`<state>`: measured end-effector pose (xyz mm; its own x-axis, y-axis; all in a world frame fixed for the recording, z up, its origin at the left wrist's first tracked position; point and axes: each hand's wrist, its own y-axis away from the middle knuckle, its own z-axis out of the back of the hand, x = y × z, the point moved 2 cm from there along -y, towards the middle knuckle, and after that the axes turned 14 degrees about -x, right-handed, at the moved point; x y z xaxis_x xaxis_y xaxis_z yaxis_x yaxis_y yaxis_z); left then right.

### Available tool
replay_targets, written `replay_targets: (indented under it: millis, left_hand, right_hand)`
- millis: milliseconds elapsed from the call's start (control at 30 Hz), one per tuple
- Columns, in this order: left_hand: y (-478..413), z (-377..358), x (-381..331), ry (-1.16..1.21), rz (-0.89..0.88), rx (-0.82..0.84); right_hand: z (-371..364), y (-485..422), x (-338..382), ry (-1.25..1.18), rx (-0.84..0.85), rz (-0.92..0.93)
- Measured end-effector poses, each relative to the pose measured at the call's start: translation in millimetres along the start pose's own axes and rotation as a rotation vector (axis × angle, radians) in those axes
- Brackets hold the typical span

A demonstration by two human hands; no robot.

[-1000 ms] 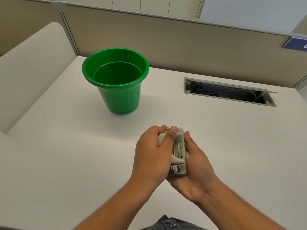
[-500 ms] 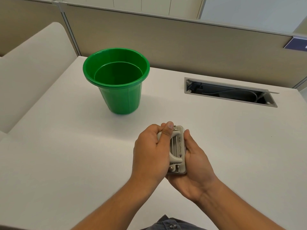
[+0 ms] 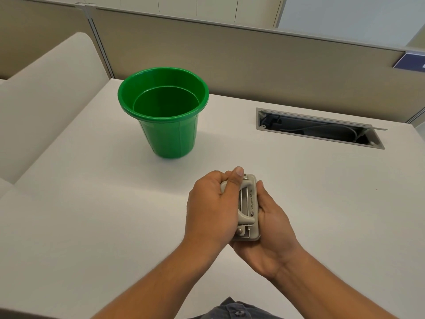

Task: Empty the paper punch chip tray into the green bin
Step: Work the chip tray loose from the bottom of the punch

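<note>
Above the worktop (image 3: 92, 215), near its front edge, both hands clasp the paper punch (image 3: 249, 208): left hand (image 3: 213, 210) wrapped over its lever side, right hand (image 3: 271, 229) cradling the base. Its tray appears unopened; next, carry it over the green bin (image 3: 163, 111), well apart, and open it.
</note>
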<state>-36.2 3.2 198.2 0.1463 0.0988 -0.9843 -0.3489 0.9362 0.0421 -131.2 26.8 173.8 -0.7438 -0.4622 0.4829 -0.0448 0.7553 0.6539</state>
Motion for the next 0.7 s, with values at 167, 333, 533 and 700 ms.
replay_targets:
  millis: [167,333,533,700]
  left_hand:
    - [2,1,-4,-0.051,-0.071,-0.004]
    - [3,1,-5,-0.097,-0.093,-0.012]
    - [-6,-2,-8,-0.066,-0.048,-0.042]
    - [-12,-2,-9,-0.074,-0.069,-0.06]
  right_hand:
    - [0,1,-1,-0.025,-0.022,0.026]
    - [0,2,1,0.072,-0.038,0.114]
    - [0,9,3,0.141,0.048,0.165]
    - [-2,19,14,0.294,0.295,0.185]
